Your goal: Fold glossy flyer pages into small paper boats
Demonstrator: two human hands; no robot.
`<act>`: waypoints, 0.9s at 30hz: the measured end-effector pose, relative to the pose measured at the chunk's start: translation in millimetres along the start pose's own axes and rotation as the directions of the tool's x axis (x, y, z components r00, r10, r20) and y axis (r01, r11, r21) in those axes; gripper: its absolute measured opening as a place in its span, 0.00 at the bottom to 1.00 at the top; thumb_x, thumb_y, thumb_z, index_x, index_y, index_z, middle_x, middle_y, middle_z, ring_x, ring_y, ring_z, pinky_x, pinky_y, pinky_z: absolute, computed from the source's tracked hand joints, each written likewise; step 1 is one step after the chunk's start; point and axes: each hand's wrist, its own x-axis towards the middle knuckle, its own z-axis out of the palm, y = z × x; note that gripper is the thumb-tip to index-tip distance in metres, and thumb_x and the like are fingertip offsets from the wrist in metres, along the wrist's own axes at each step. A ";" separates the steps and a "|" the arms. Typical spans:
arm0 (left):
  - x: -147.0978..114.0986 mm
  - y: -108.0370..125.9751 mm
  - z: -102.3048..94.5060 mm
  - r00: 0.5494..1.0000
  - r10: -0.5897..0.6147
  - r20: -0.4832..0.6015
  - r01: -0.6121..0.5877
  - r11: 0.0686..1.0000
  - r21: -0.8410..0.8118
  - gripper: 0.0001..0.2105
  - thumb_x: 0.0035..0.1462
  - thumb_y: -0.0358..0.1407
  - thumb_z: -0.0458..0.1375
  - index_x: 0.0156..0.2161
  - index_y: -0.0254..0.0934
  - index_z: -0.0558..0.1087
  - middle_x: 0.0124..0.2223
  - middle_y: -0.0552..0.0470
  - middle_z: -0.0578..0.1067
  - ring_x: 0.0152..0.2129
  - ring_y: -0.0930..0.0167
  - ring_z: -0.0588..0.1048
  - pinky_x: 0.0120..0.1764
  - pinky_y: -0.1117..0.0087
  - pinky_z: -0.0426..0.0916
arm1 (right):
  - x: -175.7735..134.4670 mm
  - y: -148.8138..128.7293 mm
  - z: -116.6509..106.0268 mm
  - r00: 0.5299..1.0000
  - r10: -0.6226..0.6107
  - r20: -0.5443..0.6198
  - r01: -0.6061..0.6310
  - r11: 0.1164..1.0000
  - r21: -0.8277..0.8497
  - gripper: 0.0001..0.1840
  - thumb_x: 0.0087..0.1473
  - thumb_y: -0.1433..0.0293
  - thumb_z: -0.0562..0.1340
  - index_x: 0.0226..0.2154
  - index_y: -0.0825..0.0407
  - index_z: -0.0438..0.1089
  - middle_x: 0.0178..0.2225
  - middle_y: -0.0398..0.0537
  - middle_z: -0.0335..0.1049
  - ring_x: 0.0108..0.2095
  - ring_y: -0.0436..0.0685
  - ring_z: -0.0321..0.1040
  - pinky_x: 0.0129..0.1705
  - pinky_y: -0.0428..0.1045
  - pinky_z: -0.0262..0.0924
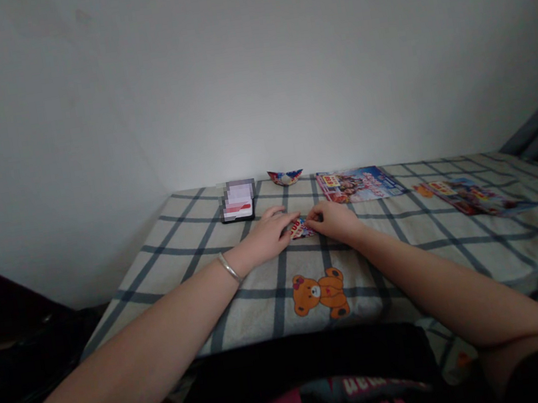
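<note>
A small folded piece of printed, colourful paper (299, 228) lies on the checked cloth in front of me. My left hand (269, 232), with a silver bangle at the wrist, grips its left side, the forefinger along the top edge and the thumb at the lower edge. On the right side, my right hand (335, 218) is closed in a pinch on the paper, its fingers bent. Parts of the paper are hidden under my fingers. Just beyond, a folded paper boat (286, 177) stands near the wall.
A phone (237, 201) with a lit, blurred screen leans or lies at the back left. Two printed leaflets, one leaflet (360, 184) at the back and another leaflet (475, 195) farther right, rest on the checked tablecloth (244, 306). A white wall (249, 70) closes off the far side.
</note>
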 end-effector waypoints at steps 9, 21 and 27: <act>0.9 5.1 -3.2 0.996 0.083 0.025 -0.085 0.991 0.106 0.18 0.63 0.29 0.51 0.56 0.33 0.71 0.54 0.42 0.72 0.53 0.63 0.65 0.59 0.60 0.62 | 1.2 3.7 2.5 1.000 -0.012 0.010 0.011 0.998 0.070 0.07 0.54 0.65 0.64 0.32 0.50 0.76 0.33 0.46 0.76 0.32 0.53 0.70 0.32 0.46 0.58; 1.1 8.2 -7.6 0.994 0.074 0.075 -0.089 0.972 0.216 0.15 0.68 0.35 0.48 0.53 0.36 0.72 0.57 0.45 0.71 0.55 0.64 0.66 0.59 0.61 0.60 | -5.0 16.0 -5.9 0.839 -0.541 -0.062 0.544 0.832 0.106 0.04 0.55 0.69 0.65 0.34 0.49 0.78 0.38 0.49 0.76 0.42 0.56 0.70 0.47 0.50 0.60; 1.4 9.1 -9.0 0.995 0.028 0.092 -0.048 0.973 0.224 0.16 0.68 0.39 0.49 0.54 0.36 0.71 0.59 0.45 0.70 0.56 0.63 0.65 0.58 0.61 0.60 | -8.4 12.6 -11.8 0.800 -0.599 -0.006 0.599 0.800 0.042 0.08 0.58 0.71 0.62 0.37 0.48 0.78 0.38 0.48 0.77 0.42 0.56 0.71 0.46 0.51 0.61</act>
